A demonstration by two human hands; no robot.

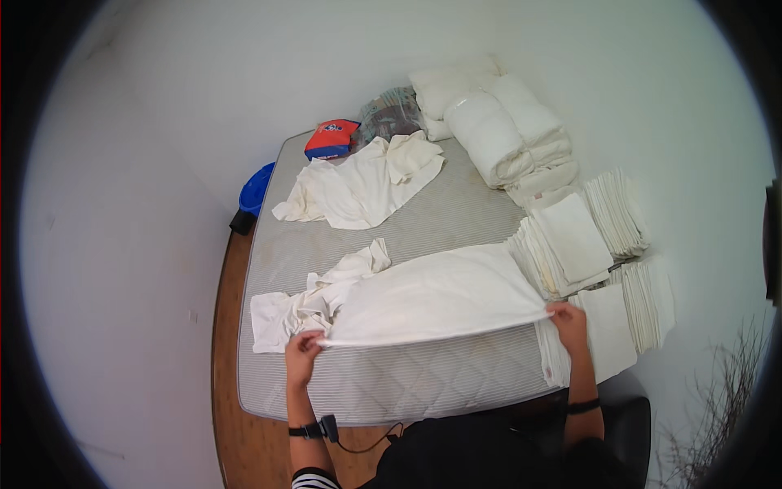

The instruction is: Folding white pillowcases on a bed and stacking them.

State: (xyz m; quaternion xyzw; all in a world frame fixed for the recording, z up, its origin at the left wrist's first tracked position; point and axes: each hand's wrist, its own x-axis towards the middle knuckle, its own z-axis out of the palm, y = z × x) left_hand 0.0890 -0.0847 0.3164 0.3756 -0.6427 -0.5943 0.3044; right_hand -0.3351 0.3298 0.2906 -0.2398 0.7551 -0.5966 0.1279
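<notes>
A white towel [436, 295] is stretched out between my hands over the striped mattress [407, 379], its near edge pulled almost straight. My left hand [304, 349] pinches the near left corner. At the near right corner, my right hand [566, 318] grips the same towel, close beside the folded stacks. Crumpled white cloths [301, 310] lie left of the towel, partly under or against its left edge. Farther back, another rumpled white cloth [354, 183] is spread loosely on the mattress.
Folded white towels [574, 236] stand in several stacks along the right side. Rolled white bedding [489, 134] sits at the far right corner, beside a clear bag [391, 114] and a red and blue package [331, 138]. A blue basin [256, 189] is left of the mattress; dry twigs [721, 399] stand at right.
</notes>
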